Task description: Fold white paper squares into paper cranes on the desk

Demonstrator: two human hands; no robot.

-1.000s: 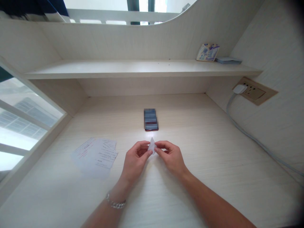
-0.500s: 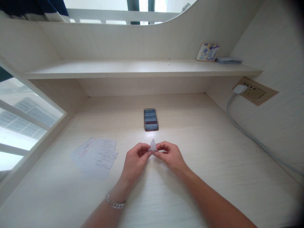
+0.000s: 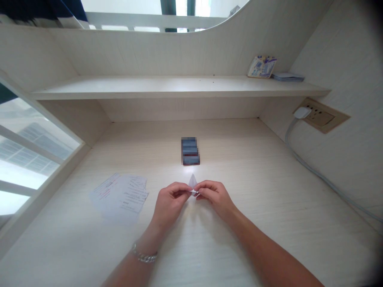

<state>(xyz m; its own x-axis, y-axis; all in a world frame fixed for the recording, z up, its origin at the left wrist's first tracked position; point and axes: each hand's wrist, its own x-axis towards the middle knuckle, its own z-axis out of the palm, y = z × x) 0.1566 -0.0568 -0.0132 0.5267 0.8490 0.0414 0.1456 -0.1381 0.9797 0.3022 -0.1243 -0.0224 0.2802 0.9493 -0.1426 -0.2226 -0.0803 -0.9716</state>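
**A:** How is the grip?

**B:** Both pinch. The left hand [image 3: 169,201] and the right hand [image 3: 214,197] meet fingertip to fingertip. Each grip is pressed onto the lower edge of one small folded paper [image 3: 193,181].

**A:** And around them, biggest first?

**B:** The desk [image 3: 269,207] carries everything. Printed sheets [image 3: 121,195] lie fanned well to the left of the left hand. A phone [image 3: 190,150] lies flat beyond the hands, near them but apart, its long axis running away from the person.

**A:** Where does the paper sit against the grip?

**B:** Between the two, just above the desk as far as I can tell. Its pointed tip sticks out past the fingertips, away from the person and toward the phone. Neither hand is nearer; they share it evenly at the midline.
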